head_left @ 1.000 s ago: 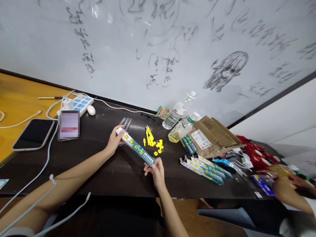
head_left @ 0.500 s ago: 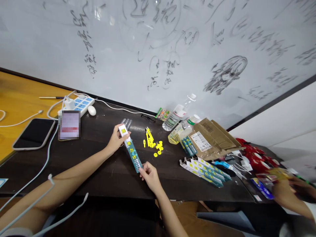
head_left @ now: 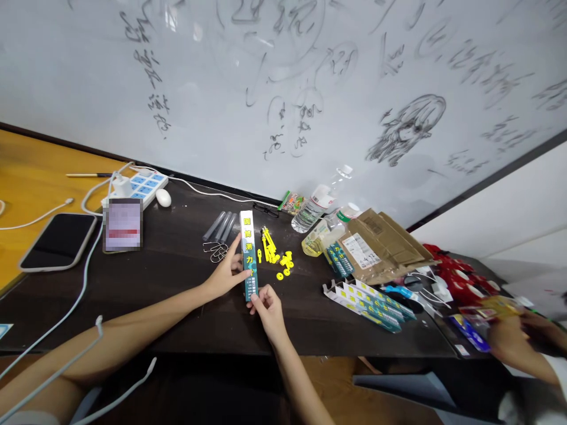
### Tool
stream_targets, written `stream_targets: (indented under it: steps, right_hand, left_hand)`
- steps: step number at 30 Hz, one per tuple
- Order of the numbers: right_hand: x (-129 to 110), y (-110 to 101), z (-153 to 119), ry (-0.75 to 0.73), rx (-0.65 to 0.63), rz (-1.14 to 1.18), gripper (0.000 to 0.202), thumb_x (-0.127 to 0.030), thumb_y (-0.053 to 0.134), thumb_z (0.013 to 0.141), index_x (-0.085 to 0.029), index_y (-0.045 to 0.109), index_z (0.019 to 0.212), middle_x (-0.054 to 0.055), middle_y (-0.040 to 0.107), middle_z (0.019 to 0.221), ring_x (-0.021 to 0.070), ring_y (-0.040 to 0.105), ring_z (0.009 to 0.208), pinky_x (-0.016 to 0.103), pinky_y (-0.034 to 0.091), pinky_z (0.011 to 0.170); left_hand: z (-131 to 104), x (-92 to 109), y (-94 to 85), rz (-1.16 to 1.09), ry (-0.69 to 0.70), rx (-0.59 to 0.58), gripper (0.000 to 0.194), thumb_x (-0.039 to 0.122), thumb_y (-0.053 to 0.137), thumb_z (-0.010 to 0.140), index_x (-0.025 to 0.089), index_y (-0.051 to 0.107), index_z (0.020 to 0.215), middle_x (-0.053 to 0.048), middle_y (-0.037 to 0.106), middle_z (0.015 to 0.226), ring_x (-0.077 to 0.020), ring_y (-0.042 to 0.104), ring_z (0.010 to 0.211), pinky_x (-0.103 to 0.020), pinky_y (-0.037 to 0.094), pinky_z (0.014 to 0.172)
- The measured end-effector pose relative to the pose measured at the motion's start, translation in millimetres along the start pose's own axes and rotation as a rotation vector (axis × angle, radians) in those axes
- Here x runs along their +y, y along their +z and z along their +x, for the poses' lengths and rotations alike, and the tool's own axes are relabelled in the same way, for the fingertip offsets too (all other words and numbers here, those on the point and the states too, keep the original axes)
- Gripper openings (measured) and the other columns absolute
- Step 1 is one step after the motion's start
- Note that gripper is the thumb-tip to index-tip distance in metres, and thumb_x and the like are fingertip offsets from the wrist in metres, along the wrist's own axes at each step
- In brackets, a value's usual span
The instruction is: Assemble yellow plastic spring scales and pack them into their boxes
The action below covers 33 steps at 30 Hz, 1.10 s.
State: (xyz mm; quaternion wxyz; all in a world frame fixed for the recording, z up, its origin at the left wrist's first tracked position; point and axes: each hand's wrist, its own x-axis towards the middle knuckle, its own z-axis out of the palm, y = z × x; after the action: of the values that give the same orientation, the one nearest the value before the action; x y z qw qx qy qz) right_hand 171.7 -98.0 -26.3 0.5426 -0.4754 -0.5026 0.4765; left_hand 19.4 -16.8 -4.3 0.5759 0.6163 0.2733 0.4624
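The left hand (head_left: pixel 227 274) grips a narrow box (head_left: pixel 248 242) around its middle, thumb in front, while the right hand (head_left: pixel 268 311) pinches its bottom end. The box is over the dark table (head_left: pixel 177 295), between clear tubes (head_left: pixel 217 225) and wire hooks (head_left: pixel 216 252) to the left and yellow parts (head_left: pixel 268 245) to the right.

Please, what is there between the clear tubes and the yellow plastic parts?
In the head view, the narrow printed box, held by the left hand and the right hand, comes between the clear tubes and the yellow plastic parts.
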Motion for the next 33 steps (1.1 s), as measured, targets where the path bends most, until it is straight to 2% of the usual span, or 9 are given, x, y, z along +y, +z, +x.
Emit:
stream_targets:
  steps: [7,11,15,18,21,24,26,30,33]
  right_hand:
    - [-1,2,-1,0.039,0.018,0.09,0.034,-0.038,0.066,0.078,-0.023,0.04,0.092,-0.005,0.06,0.068,0.0095,0.06,0.056,0.022,0.052,0.052]
    - [-6,-1,-2,0.07,0.067,0.152,0.04,-0.038,0.067,0.079,-0.023,0.039,0.104,-0.003,0.065,0.075,0.0094,0.061,0.056,0.024,0.055,0.057]
    - [-8,-2,-3,0.077,0.114,0.192,0.042,-0.038,0.069,0.077,-0.023,0.041,0.104,-0.002,0.065,0.078,0.0112,0.064,0.062,0.025,0.057,0.058]
    - [-7,-5,-6,0.07,0.106,0.2,0.041,-0.037,0.07,0.075,-0.023,0.043,0.103,-0.002,0.064,0.077,0.0136,0.065,0.068,0.026,0.058,0.057]
    - [-11,-16,-13,0.064,0.099,0.212,0.039,-0.035,0.069,0.076,-0.023,0.044,0.103,-0.001,0.064,0.08,0.0143,0.065,0.068,0.028,0.059,0.056]
    - [-23,-45,-20,-0.005,0.187,0.247,0.038,-0.034,0.069,0.076,-0.025,0.044,0.103,0.0,0.064,0.084,0.0161,0.066,0.074,0.031,0.059,0.06]
    - [-36,-75,-23,-0.101,0.339,0.25,0.039,-0.035,0.07,0.074,-0.026,0.044,0.101,-0.001,0.064,0.084,0.0162,0.067,0.076,0.032,0.058,0.063]
    - [-58,-155,-18,-0.234,0.684,0.186,0.045,-0.038,0.073,0.068,-0.027,0.044,0.101,-0.005,0.063,0.078,0.0116,0.065,0.062,0.032,0.057,0.066]
    - [-66,-215,-6,-0.187,0.807,0.115,0.047,-0.039,0.076,0.061,-0.025,0.045,0.094,-0.008,0.059,0.069,0.0084,0.059,0.053,0.031,0.057,0.064]
  left_hand:
    - [0,5,-0.5,0.005,-0.038,-0.055,0.095,0.026,0.064,0.078,0.032,0.0,0.148,-0.004,0.061,0.105,-0.0106,0.06,0.074,-0.023,0.05,0.066]
    - [3,4,-7.7,-0.013,-0.102,-0.055,0.07,0.038,0.049,0.087,0.029,0.014,0.147,-0.009,0.06,0.111,-0.0158,0.063,0.082,-0.024,0.052,0.06]
    - [8,-4,-18.8,0.263,-0.051,-0.012,0.039,0.039,0.047,0.086,0.019,0.053,0.119,-0.005,0.064,0.088,-0.0131,0.06,0.065,-0.021,0.045,0.05]
    - [10,-7,-23.6,0.437,-0.014,-0.078,0.029,0.036,0.045,0.088,0.017,0.061,0.101,-0.001,0.063,0.073,-0.0098,0.056,0.052,-0.023,0.046,0.057]
    - [8,-6,-23.3,0.542,-0.009,-0.121,0.03,0.037,0.041,0.089,0.019,0.063,0.099,0.0,0.064,0.071,-0.0109,0.057,0.052,-0.023,0.045,0.058]
    - [6,-4,-21.1,0.641,0.013,-0.162,0.029,0.037,0.042,0.088,0.021,0.065,0.097,0.0,0.066,0.071,-0.0129,0.059,0.059,-0.023,0.043,0.06]
    - [6,-4,-20.2,0.678,0.033,-0.183,0.029,0.036,0.042,0.088,0.022,0.066,0.096,0.0,0.067,0.072,-0.0139,0.059,0.063,-0.023,0.041,0.062]
    - [6,-5,-20.4,0.717,0.041,-0.21,0.031,0.036,0.04,0.088,0.023,0.067,0.095,0.0,0.068,0.074,-0.0149,0.059,0.066,-0.024,0.04,0.065]
    - [7,-5,-20.5,0.729,0.044,-0.208,0.03,0.036,0.041,0.088,0.023,0.067,0.093,-0.001,0.069,0.079,-0.0159,0.06,0.071,-0.025,0.041,0.068]
